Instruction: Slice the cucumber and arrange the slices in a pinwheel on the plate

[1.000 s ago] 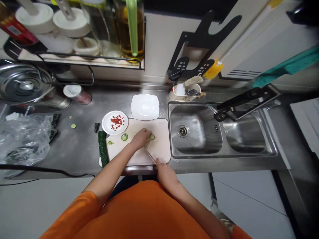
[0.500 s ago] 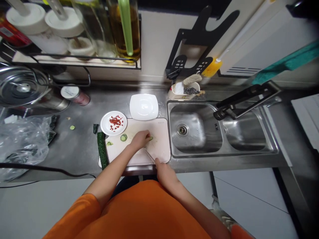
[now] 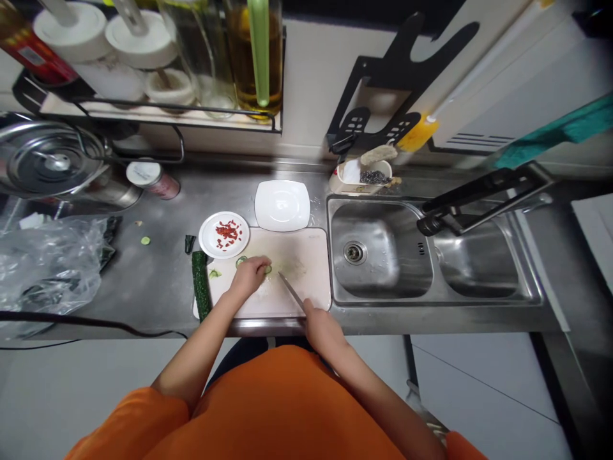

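Note:
On the white cutting board (image 3: 313, 271), my left hand (image 3: 249, 276) has its fingers closed on a thin green cucumber slice (image 3: 268, 269). More cucumber slices (image 3: 241, 260) lie just behind this hand, partly covered by it. My right hand (image 3: 324, 327) grips a kitchen knife (image 3: 291, 291) at the board's front edge, its blade angled toward the back left and apart from the slice. A dark green cucumber (image 3: 201, 286) rests along the board's left edge. Some pale green scraps (image 3: 215, 273) are beside it.
Behind the board stand a white plate with red bits (image 3: 205, 237) and a white square dish (image 3: 282, 204). A double sink (image 3: 383, 249) adjoins on the right. Plastic bags (image 3: 52, 268), a lidded pot (image 3: 52, 160) and a red-and-white can (image 3: 154, 179) occupy the left.
My left hand has moved left across the board with the cucumber slice, toward the other slices. The knife stays in my right hand, its blade now more in view. The view has shifted slightly.

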Demonstrator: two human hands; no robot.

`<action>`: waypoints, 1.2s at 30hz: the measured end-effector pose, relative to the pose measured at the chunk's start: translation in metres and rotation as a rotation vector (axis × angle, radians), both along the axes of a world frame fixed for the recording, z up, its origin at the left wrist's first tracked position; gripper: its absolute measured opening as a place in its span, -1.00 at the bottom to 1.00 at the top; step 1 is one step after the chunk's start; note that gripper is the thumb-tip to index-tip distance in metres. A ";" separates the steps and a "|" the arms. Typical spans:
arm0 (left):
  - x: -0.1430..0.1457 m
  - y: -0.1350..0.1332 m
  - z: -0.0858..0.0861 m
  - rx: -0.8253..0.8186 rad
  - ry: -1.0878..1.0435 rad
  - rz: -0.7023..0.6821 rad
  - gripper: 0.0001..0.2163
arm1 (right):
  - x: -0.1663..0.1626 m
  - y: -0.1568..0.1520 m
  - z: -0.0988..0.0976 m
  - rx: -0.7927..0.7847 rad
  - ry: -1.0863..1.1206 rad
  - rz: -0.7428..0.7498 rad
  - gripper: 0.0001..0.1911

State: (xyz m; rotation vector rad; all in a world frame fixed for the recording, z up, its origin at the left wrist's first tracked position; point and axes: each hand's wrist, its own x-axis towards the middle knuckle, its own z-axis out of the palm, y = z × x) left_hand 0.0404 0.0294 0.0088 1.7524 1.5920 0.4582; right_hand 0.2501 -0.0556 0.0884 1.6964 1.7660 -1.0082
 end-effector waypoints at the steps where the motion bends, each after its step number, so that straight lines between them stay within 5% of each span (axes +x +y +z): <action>1: -0.001 0.003 0.000 0.031 0.000 -0.075 -0.74 | 0.000 0.001 0.001 -0.003 -0.009 0.000 -0.71; 5: -0.001 0.010 -0.002 0.169 0.028 -0.218 -0.67 | -0.001 0.005 0.003 0.000 -0.031 -0.001 -0.62; 15: 0.013 -0.024 -0.020 0.189 0.179 0.150 -0.73 | -0.008 0.006 0.003 0.052 -0.050 -0.002 -0.61; 36: 0.012 -0.025 -0.038 0.194 0.045 0.185 -0.73 | -0.038 0.019 0.003 0.090 -0.004 0.026 -0.61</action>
